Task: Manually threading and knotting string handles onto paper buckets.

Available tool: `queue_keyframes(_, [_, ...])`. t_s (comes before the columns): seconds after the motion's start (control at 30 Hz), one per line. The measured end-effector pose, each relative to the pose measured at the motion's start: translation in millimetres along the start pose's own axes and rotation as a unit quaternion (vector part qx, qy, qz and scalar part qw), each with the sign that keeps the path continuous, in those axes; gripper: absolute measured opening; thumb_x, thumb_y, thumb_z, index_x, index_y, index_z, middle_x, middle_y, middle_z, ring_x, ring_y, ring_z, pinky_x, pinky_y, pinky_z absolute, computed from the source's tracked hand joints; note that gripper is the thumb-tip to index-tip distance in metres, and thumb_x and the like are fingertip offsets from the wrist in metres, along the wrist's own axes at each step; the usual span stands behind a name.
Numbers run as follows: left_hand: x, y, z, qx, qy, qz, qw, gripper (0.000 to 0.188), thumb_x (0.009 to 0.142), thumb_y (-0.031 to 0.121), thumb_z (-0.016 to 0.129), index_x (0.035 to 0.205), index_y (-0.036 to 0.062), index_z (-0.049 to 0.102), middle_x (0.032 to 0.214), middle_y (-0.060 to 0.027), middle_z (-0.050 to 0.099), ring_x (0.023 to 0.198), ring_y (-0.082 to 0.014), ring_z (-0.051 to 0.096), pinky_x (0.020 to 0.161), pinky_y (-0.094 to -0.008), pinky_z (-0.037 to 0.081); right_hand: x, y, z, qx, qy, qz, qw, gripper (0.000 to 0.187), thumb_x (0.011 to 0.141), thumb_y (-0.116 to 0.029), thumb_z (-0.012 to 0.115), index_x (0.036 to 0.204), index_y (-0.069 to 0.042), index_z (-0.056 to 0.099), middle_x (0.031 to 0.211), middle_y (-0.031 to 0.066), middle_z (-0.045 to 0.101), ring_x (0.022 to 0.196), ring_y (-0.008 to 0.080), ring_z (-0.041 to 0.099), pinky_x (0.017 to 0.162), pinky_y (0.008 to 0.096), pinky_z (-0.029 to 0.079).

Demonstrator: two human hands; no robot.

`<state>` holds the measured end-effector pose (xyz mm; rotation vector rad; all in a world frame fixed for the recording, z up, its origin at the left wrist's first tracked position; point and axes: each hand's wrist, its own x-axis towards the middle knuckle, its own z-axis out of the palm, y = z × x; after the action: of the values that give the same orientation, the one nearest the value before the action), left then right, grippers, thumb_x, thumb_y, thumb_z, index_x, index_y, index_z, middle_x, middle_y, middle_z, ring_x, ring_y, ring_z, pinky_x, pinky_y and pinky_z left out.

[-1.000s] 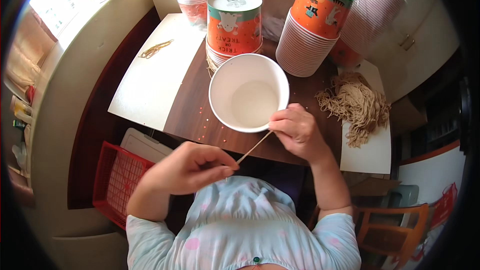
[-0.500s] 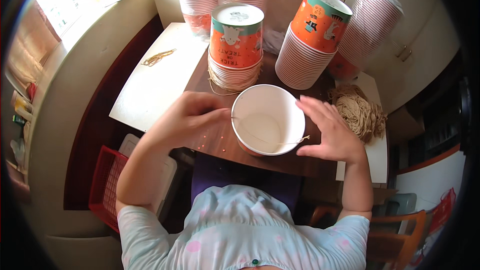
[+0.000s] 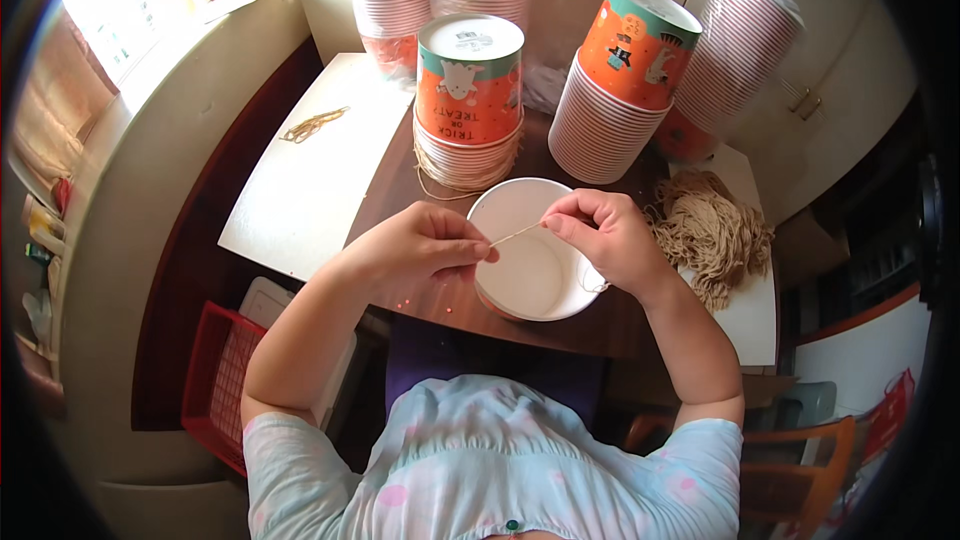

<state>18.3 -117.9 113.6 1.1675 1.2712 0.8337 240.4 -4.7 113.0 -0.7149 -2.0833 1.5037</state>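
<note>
A white-lined paper bucket (image 3: 532,285) stands upright on the brown table just in front of me, its mouth facing up. Over its opening a thin beige string (image 3: 516,234) runs taut between my hands. My left hand (image 3: 440,243), at the bucket's left rim, pinches one part between thumb and fingers. Above the right part of the mouth, my right hand (image 3: 603,238) pinches the string between thumb and forefinger. A loose knotted end of string shows at the right rim, under my right hand.
Upside-down orange and teal bucket stacks (image 3: 468,90) (image 3: 637,55) stand behind, the left one ringed with string loops. More wrapped stacks (image 3: 740,50) are farther back. A beige string bundle (image 3: 715,230) lies right; some strands (image 3: 315,125) lie on the white surface left. A red basket (image 3: 215,370) sits lower left.
My right hand has gone from spread fingers beside the right rim to pinching the string over the bucket's mouth. My left hand has moved slightly right, and the string is now raised and taut.
</note>
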Motion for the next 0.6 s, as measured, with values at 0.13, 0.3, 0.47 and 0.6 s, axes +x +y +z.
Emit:
queue_keyframes(0.13, [-7.7, -0.7, -1.8, -0.007, 0.012, -0.036, 0.999, 0.026, 0.092, 0.025, 0.062, 0.082, 0.0017, 0.066, 0.064, 0.0018, 0.059, 0.057, -0.004, 0.051, 0.053, -0.0189, 0.041, -0.3, -2.8, -8.8, -0.272, -0.049, -0.047, 0.96, 0.021, 0.079, -0.012, 0.067, 0.094, 0.001, 0.064, 0.096, 0.0097, 0.065, 0.094, 0.0164, 0.059, 0.083, 0.0305, 0.047])
queue_keyframes(0.3, [-1.7, 4.8, 9.5, 0.053, 0.029, 0.013, 0.998, 0.031, 0.091, 0.028, 0.065, 0.078, 0.0007, 0.063, 0.064, 0.0017, 0.055, 0.058, -0.0054, 0.049, 0.052, -0.0222, 0.041, 3.8, -4.0, 21.4, -0.089, -0.09, -0.174, 0.977, 0.068, 0.076, -0.015, 0.069, 0.136, -0.005, 0.038, 0.124, 0.0185, 0.049, 0.118, 0.0303, 0.049, 0.101, 0.0384, 0.039])
queue_keyframes(0.47, [5.0, 1.5, 9.2, -0.019, 0.002, 0.036, 0.999, 0.026, 0.094, 0.024, 0.059, 0.086, -0.0001, 0.064, 0.067, 0.0013, 0.057, 0.06, -0.0052, 0.051, 0.05, -0.0212, 0.042, 9.6, -9.6, 39.6, 0.19, -0.159, 0.021, 0.969, 0.054, 0.086, -0.002, 0.064, 0.135, -0.002, 0.041, 0.113, 0.0047, 0.054, 0.081, 0.005, 0.057, 0.061, 0.017, 0.045])
queue_keyframes(0.6, [0.9, -1.0, 4.7, -0.062, -0.03, -0.001, 0.998, 0.022, 0.095, 0.021, 0.057, 0.094, 0.0004, 0.065, 0.071, 0.0009, 0.061, 0.062, -0.0049, 0.053, 0.057, -0.0199, 0.044, 3.1, -12.2, 39.0, -0.023, -0.077, -0.049, 0.996, 0.027, 0.083, -0.008, 0.07, 0.109, -0.002, 0.064, 0.089, -0.0026, 0.062, 0.059, 0.0016, 0.045, 0.055, 0.0163, 0.04])
